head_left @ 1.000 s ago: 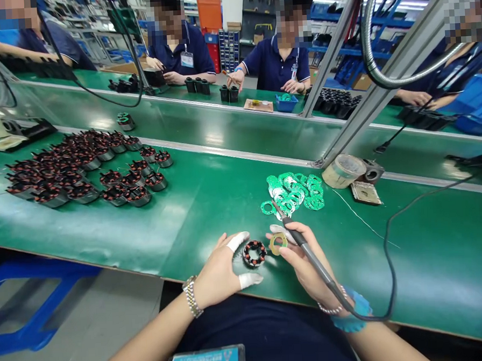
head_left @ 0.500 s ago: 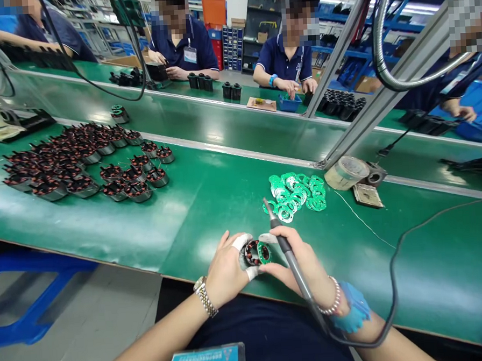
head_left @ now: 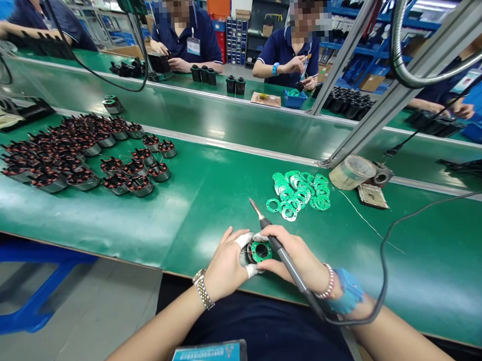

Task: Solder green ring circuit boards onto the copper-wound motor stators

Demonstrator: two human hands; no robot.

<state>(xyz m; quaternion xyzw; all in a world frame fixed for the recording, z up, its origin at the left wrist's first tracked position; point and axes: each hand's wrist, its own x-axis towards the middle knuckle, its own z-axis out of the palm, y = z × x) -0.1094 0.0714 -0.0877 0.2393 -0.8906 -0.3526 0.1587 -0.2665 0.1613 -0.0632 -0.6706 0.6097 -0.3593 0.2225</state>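
My left hand (head_left: 225, 267), with white finger cots, grips a copper-wound motor stator (head_left: 248, 254) low on the green bench mat (head_left: 105, 220). A green ring-shaped circuit board (head_left: 264, 250) sits on top of the stator. My right hand (head_left: 293, 258) holds a soldering iron (head_left: 277, 248) like a pen, its tip pointing away from me and clear of the board. Its fingers rest against the stator's side. Several more green ring boards (head_left: 298, 191) lie in a loose pile just beyond my hands.
Several stators (head_left: 54, 163) stand in a crowd at the left of the bench. A tape roll (head_left: 351, 173) and a small metal plate (head_left: 372, 196) lie to the right. The iron's cord trails right. Metal posts rise behind, with a second belt and co-workers beyond.
The green ring has gone from my right fingers to sitting on the stator. My hands have drawn together around the stator, and the iron has swung left with its tip lifted.
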